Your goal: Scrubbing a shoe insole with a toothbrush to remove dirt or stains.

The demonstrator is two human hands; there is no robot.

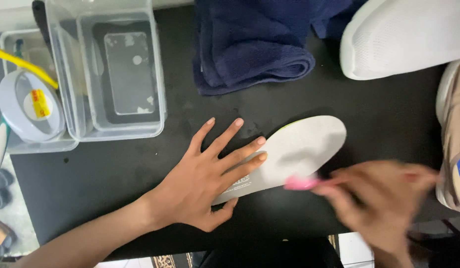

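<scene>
Below the clear tub (pixel 116 74), left hand (pixel 200 178), fingers spread, pins the insole (pixel 294 149) steady while right hand (pixel 378 203) pinches a pink brush (pixel 302 183).

insole (pixel 294 149) | grey, flat on black table | pink brush (pixel 300 183) on edge

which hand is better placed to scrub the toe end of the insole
Right, most likely. The right hand holds the pink brush already against the grey insole, close to its toe end. The left hand lies flat on the heel end, pinning it to the black table.
</scene>
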